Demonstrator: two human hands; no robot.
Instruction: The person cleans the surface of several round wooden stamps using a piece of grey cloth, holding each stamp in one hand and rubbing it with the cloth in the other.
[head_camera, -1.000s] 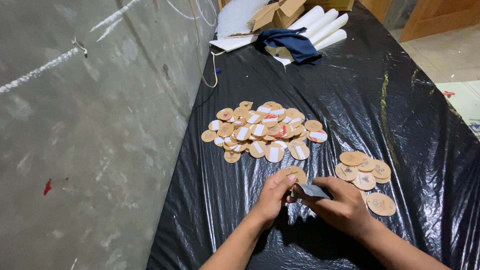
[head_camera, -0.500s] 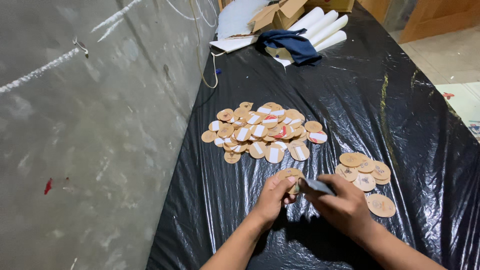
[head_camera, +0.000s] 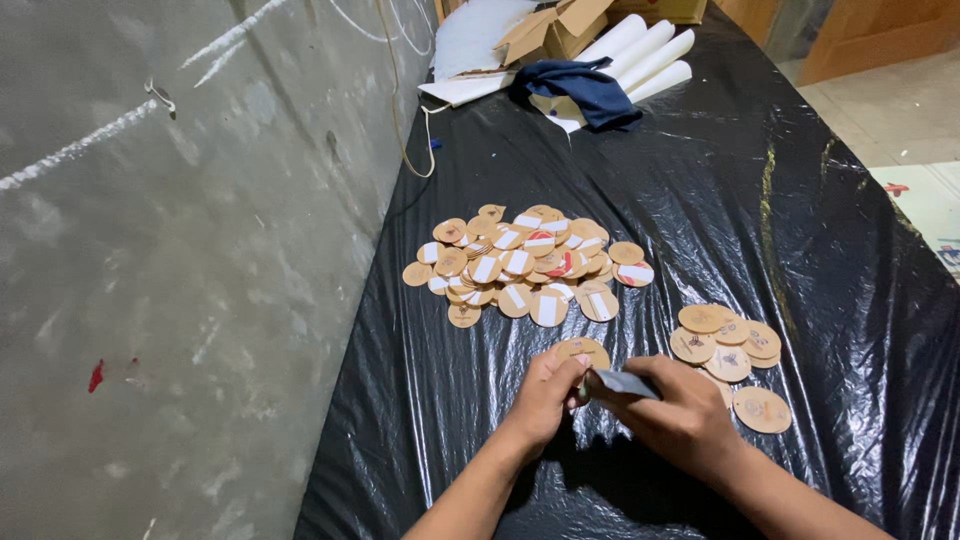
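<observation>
Fingers (head_camera: 560, 375) pinching brown disc (head_camera: 583, 350), disc heap (head_camera: 525, 265) beyond, smaller pile (head_camera: 730, 350) right

Two bare forearms enter from the lower edge of the frame, one from the bottom centre and one from the lower right corner. No sleeve covers either arm as far as the picture shows; both are uncovered from the frame edge to the wrist. The left hand (head_camera: 545, 395) and the right hand (head_camera: 680, 415) wear no gloves. No ring, watch or bracelet shows on the fingers (head_camera: 560, 362) or wrists. The nails are short and plain.
</observation>
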